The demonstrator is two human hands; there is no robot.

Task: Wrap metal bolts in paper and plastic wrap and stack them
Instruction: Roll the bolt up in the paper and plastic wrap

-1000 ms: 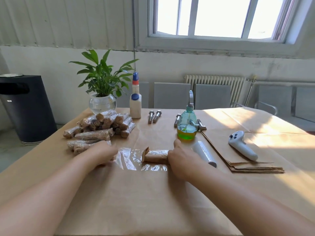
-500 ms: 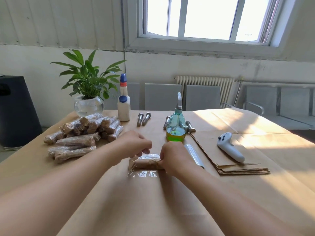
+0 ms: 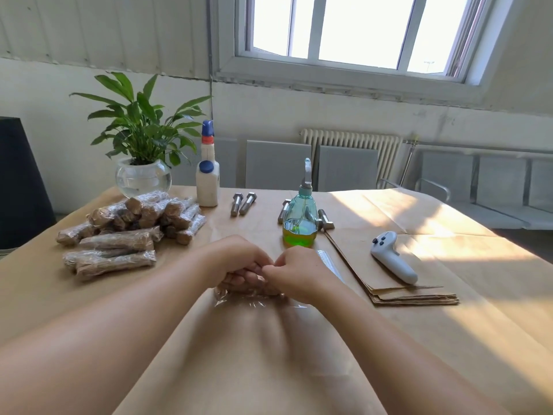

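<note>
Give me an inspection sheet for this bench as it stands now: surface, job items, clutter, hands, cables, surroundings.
Surface: table covered in brown paper, sunlit on the right.
Job's things: paper-wrapped bolt under both hands on a sheet of plastic wrap; pile of wrapped bolts at left; two bare bolts at the back, more behind the green bottle; stack of paper sheets at right; wrap roll beside the right hand.
Clutter: white glue bottle, white controller on the paper stack, plant in a glass bowl.
Hands: left hand and right hand both curled on the bundle, fingertips meeting.
Cables: nothing seen.
Surroundings: window, radiator, grey chairs, dark bin at left.
</note>
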